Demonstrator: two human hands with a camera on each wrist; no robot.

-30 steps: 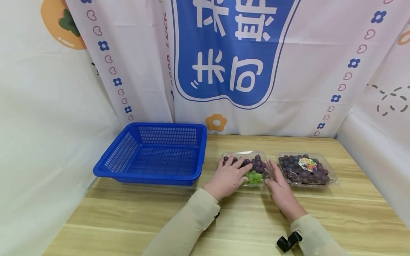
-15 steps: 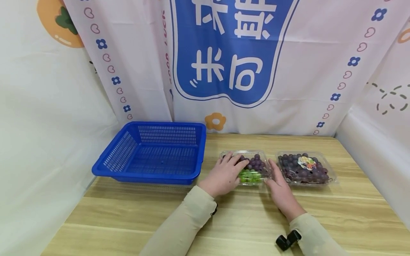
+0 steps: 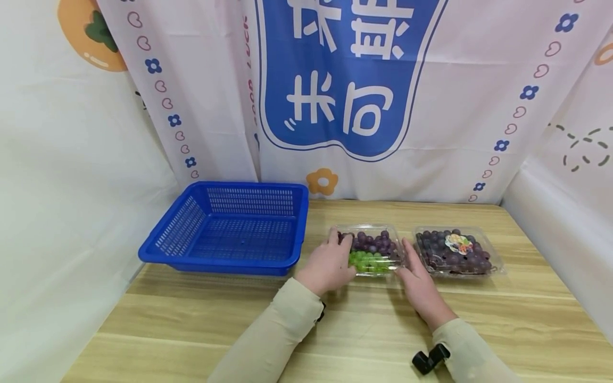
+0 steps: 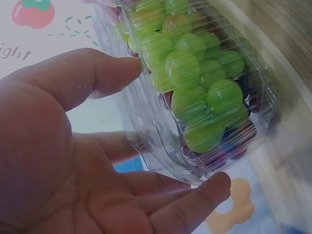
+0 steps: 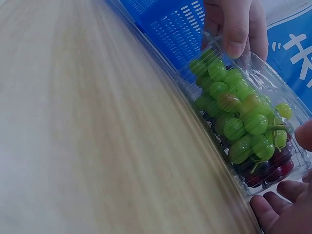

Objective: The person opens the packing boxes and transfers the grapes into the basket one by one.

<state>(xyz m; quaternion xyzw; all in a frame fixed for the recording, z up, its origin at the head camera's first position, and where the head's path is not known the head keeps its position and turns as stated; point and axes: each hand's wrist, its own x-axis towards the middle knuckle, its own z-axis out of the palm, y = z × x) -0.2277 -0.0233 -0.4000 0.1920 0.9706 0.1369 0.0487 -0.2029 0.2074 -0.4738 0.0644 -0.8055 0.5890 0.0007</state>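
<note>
A clear plastic box of grapes stands on the table in the head view. Green grapes fill its near side, dark purple ones the far side. My left hand grips the left end, thumb at the near corner and fingers reaching to the back. In the left wrist view the thumb tip meets the box's rim while the fingers spread past its end. My right hand holds the right end; the right wrist view shows its fingertips low at the corner.
Just right of the right hand lies a second clear box, packed with dark grapes and bearing a round fruit sticker. To the left stands a blue slotted basket with nothing in it. A printed cloth hangs behind the wooden table.
My left hand has drawn back leftward from over the lid to the left end, uncovering more grapes. The right hand and both boxes stay about where they were.
</note>
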